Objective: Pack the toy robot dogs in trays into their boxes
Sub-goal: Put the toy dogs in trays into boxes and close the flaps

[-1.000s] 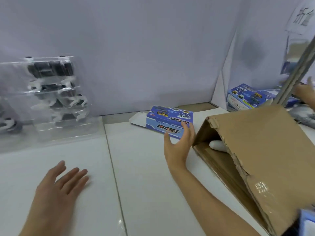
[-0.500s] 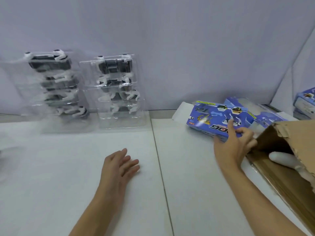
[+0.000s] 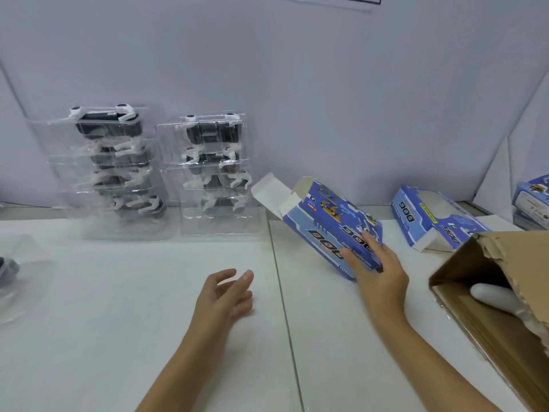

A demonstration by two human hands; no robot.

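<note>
1. Nearest, the left hand point(image 3: 228, 295) hovers just over the white bench point(image 3: 118, 337) with its fingers loosely spread, holding nothing.
2. To the right, the torn brown carton point(image 3: 511, 307) lies on its side with its mouth open; a pale rounded object shows inside, too hidden to name.
3. The right hand point(image 3: 378, 275) grips the near end of a blue toy box point(image 3: 329, 227), fingers laid over the printed face, tilting it so the far end stands open with its white flap point(image 3: 267, 188) folded out toward the trays.
4. This box looks like thin printed card: light, easily crushed, probably slick on the printed faces. It seems best held by the long edges near the shut end, leaving the open mouth free.
5. A second blue box point(image 3: 436, 221) lies on the bench just beyond the carton, well apart from the hands.
6. Farthest, against the wall, two stacks of clear trays stand side by side, the left stack point(image 3: 110, 173) and the right stack point(image 3: 214, 173), each holding black-and-white toy robot dogs.
7. The trays look like thin, springy, slippery plastic. A top tray should lift by its flat outer rim; squeezing the moulded pocket could pop the dog loose.
</note>
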